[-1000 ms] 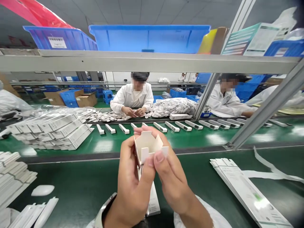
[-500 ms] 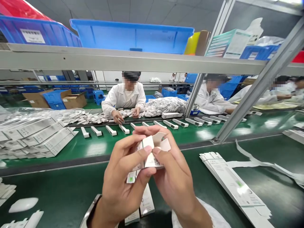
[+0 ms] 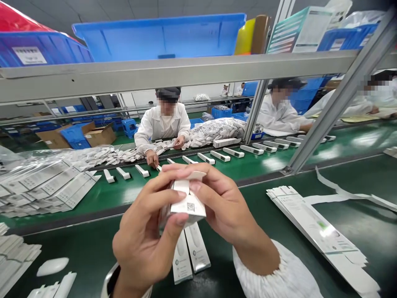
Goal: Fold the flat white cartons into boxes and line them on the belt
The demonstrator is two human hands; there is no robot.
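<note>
Both hands grip one small white carton (image 3: 187, 207), its end with a printed square code turned towards me. My left hand (image 3: 151, 225) wraps its left side, thumb below the end and index finger on top. My right hand (image 3: 221, 203) holds the right side, with its thumb pressing at the end flaps. One flap (image 3: 195, 176) stands up at the far edge. Beneath, two slim printed white boxes (image 3: 182, 260) lie side by side on the green bench, their far ends hidden by my hands.
Flat unfolded cartons (image 3: 319, 231) lie stacked at right, beside curled white strips (image 3: 341, 196). Beyond runs a green conveyor (image 3: 124, 192) with a row of white devices (image 3: 220, 155). Stacked boxes (image 3: 46, 182) stand left. A co-worker (image 3: 164, 124) sits opposite, under a shelf rail (image 3: 173, 74).
The carton has turned so its coded end faces me more, and the side flap has folded in. My hands have shifted slightly left. The co-worker's hand has moved along the device row.
</note>
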